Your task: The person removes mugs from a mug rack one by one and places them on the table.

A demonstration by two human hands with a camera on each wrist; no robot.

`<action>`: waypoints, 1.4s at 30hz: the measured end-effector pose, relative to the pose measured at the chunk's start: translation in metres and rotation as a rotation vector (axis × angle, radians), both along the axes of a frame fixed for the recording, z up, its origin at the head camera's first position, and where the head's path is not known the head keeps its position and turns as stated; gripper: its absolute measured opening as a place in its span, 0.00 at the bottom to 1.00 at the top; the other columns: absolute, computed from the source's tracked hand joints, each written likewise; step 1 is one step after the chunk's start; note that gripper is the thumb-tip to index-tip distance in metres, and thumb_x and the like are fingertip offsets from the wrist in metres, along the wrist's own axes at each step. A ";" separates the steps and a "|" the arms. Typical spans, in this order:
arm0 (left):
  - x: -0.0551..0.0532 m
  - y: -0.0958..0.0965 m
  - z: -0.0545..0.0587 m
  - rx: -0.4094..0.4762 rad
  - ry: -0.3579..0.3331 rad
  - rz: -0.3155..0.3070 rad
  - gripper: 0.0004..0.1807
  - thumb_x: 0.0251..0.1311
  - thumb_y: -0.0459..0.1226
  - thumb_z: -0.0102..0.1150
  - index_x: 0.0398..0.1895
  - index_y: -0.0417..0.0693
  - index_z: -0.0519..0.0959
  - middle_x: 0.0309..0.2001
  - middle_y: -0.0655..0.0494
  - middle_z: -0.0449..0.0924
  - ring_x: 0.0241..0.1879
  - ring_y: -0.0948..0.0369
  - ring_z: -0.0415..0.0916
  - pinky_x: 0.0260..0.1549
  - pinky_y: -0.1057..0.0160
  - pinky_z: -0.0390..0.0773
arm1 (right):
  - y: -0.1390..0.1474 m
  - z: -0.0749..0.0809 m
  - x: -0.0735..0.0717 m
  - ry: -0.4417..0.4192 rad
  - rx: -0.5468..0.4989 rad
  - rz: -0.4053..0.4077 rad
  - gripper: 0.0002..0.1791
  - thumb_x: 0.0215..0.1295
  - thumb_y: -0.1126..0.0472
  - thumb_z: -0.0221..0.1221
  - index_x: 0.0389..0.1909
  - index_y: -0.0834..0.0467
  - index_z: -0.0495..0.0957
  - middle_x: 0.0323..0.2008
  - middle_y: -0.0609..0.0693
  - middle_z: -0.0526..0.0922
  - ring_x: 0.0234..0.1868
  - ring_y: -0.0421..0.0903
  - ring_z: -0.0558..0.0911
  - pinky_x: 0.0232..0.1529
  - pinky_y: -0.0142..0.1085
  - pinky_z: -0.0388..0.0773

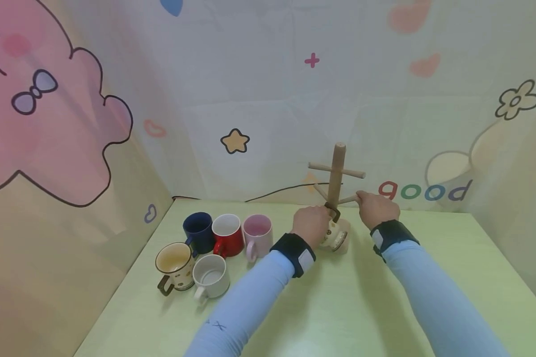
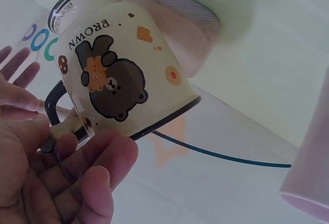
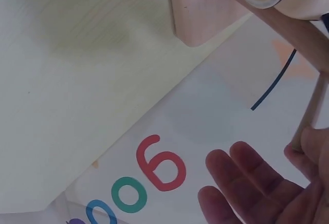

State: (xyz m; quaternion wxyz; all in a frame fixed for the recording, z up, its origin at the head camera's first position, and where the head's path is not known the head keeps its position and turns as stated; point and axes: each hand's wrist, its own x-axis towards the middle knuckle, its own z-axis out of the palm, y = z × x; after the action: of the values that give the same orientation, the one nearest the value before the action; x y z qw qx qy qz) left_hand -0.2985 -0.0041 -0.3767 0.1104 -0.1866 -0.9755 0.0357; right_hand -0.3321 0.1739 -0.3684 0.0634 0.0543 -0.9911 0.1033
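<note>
A wooden mug tree (image 1: 337, 181) stands toward the back of the table. On its left-hand lower side is a cream mug (image 2: 121, 75) with a brown bear print and dark handle, tilted with its flared base downward. My left hand (image 1: 310, 225) holds this mug near the rim and handle, a wooden peg running through the handle loop. With thumb and forefinger, my right hand (image 1: 379, 210) pinches the end of a lower peg (image 3: 311, 111); its other fingers extend loosely. The post's lower part is partly hidden behind the mug and left hand.
At left on the pale table (image 1: 312, 317) stand several mugs: navy (image 1: 198, 233), red (image 1: 229, 240), pink (image 1: 259, 235), cream with brown handle (image 1: 178, 270), and white (image 1: 212, 277). A printed cloth wall (image 1: 259, 99) rises behind.
</note>
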 end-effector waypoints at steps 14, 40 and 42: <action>0.004 -0.022 0.008 -0.013 -0.032 0.022 0.19 0.70 0.55 0.53 0.39 0.53 0.84 0.20 0.61 0.73 0.19 0.65 0.72 0.16 0.64 0.73 | -0.037 0.006 0.041 0.193 0.004 0.030 0.17 0.73 0.54 0.55 0.49 0.64 0.81 0.32 0.62 0.81 0.16 0.51 0.75 0.17 0.44 0.74; -0.008 -0.060 0.003 0.096 -0.052 0.125 0.12 0.68 0.45 0.58 0.35 0.47 0.83 0.29 0.54 0.83 0.30 0.57 0.82 0.25 0.55 0.81 | -0.083 -0.004 0.045 0.096 0.070 0.032 0.26 0.74 0.49 0.52 0.17 0.57 0.77 0.14 0.50 0.72 0.16 0.48 0.75 0.15 0.41 0.70; -0.008 -0.061 0.003 0.103 -0.046 0.123 0.12 0.68 0.44 0.58 0.33 0.47 0.83 0.28 0.54 0.83 0.29 0.57 0.82 0.24 0.55 0.80 | -0.083 -0.004 0.046 0.099 0.081 0.036 0.25 0.74 0.50 0.52 0.17 0.57 0.76 0.14 0.50 0.71 0.16 0.48 0.75 0.15 0.41 0.70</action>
State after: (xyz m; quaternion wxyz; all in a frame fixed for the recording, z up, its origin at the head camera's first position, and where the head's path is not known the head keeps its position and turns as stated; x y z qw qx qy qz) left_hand -0.3068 -0.0649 -0.3734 0.0949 -0.1210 -0.9880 -0.0120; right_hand -0.2864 0.0911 -0.3728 0.1081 0.0798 -0.9890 0.0613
